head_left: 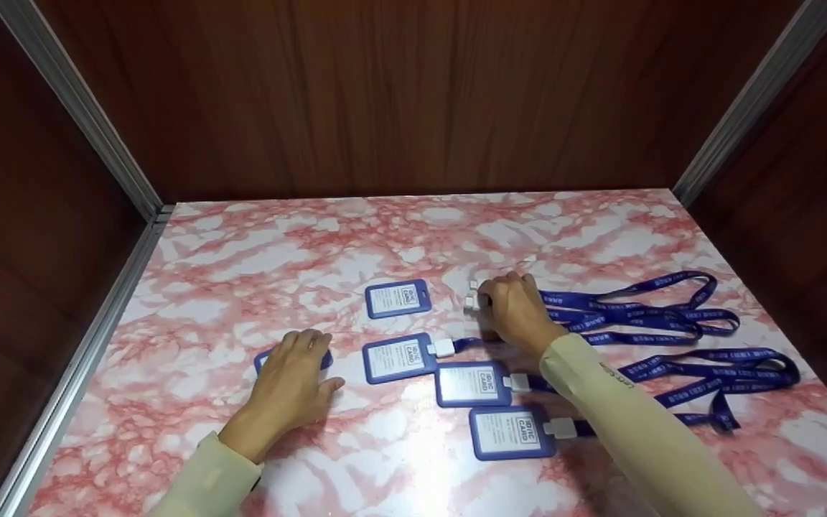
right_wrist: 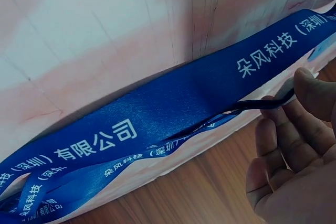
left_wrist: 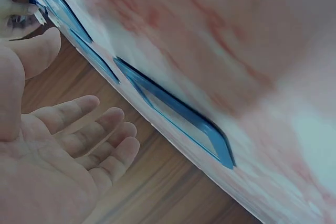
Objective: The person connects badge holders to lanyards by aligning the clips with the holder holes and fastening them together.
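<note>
My left hand (head_left: 291,384) hovers with loosely bent fingers over a blue ID badge holder (head_left: 326,359), which it partly hides. In the left wrist view, a gap shows between the fingers and that holder (left_wrist: 181,121). At the right of centre, my right hand (head_left: 521,309) pinches a blue lanyard (right_wrist: 184,98) near its end. White clips (head_left: 472,301) stick out just left of the fingertips. Left of these clips lies a badge holder (head_left: 398,299) with no lanyard on it. Chinese lettering runs along the blue straps.
Three badge holders with lanyards clipped on lie in a diagonal row: one upper left (head_left: 399,357), one middle (head_left: 472,384), one lower right (head_left: 512,433). Folded straps (head_left: 708,373) spread toward the right. Dark wooden panels (head_left: 413,100) enclose the marbled red-and-white table (head_left: 277,230).
</note>
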Available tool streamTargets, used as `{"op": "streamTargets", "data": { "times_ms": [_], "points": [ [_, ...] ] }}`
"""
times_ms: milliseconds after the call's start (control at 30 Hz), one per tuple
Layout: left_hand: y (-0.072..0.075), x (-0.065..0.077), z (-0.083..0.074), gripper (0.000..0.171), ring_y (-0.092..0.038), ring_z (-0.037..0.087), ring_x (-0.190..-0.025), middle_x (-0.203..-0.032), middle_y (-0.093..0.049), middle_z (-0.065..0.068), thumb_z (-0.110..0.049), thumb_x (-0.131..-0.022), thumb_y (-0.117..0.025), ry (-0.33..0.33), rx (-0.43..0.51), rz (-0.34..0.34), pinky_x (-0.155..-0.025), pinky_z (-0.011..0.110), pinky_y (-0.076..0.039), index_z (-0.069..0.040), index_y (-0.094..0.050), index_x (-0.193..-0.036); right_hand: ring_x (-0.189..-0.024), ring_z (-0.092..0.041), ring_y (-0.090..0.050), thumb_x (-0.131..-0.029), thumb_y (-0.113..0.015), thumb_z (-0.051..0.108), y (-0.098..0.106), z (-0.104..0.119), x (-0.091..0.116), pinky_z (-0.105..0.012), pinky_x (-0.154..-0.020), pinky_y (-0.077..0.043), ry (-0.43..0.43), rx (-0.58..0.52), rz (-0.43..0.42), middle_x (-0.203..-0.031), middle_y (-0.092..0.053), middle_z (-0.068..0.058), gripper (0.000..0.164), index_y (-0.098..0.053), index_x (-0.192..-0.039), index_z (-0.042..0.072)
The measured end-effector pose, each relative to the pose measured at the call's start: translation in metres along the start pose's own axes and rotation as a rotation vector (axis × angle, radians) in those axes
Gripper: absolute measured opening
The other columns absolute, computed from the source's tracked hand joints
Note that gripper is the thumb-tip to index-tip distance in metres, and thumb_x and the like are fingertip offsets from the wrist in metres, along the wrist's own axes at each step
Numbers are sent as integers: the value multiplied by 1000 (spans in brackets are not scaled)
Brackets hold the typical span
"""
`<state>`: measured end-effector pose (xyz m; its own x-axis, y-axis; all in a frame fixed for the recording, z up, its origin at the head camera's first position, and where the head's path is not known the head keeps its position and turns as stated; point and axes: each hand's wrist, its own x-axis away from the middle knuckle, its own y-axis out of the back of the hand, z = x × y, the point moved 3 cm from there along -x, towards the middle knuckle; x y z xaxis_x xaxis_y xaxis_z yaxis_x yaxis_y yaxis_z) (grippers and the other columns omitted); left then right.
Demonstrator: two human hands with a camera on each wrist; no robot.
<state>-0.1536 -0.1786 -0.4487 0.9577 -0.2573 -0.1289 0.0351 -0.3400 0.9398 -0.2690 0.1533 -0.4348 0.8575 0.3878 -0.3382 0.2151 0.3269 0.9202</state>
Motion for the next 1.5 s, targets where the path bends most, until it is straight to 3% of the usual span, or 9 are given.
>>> {"op": "streamTargets", "data": {
  "times_ms": [200, 700, 1033, 1267, 1500],
  "points": [
    [2, 0, 11, 68, -50, 41, -127, -137, -56, 23, -27, -85, -84, 13, -18, -23, -109, 56, -40, 4, -56, -139, -74, -32, -57, -79, -89, 31, 1, 2, 0, -48, -75, -40, 26, -28, -9, -69, -65, -5, 32, -67, -69, 11],
    [6, -2, 37, 78, -50, 48, -123, -134, -55, 31, -28, -85, -84, 63, -92, 44, -106, 60, -40, 14, -49, -141, -76, -32, -57, -77, -91, 29, 1, 9, 0, -47, -76, -39, 43, -55, 8, -74, -69, -6, 29, -70, -75, 10],
    [5, -5, 43, 72, -49, 46, -122, -133, -54, 29, -27, -87, -80, 100, -98, 124, -106, 60, -39, 15, -49, -138, -83, -32, -58, -80, -89, 34, 2, 13, 0, -48, -81, -39, 41, -39, 63, -81, -72, -7, 30, -73, -84, 9],
    [4, -10, 43, 60, -52, 42, -108, -118, -56, 23, -25, -84, -81, 85, -126, 108, -100, 58, -43, 12, -58, -125, -78, -30, -56, -79, -89, 36, 2, 15, -1, -47, -78, -39, 40, -69, 49, -75, -69, -4, 32, -70, -75, 11],
    [3, -13, 42, 56, -52, 41, -109, -122, -57, 22, -23, -85, -82, 69, -110, 106, -98, 58, -44, 9, -60, -125, -81, -32, -58, -81, -88, 37, 2, 17, -2, -49, -83, -39, 45, -65, 60, -78, -72, -6, 32, -72, -79, 10]
  ]
}}
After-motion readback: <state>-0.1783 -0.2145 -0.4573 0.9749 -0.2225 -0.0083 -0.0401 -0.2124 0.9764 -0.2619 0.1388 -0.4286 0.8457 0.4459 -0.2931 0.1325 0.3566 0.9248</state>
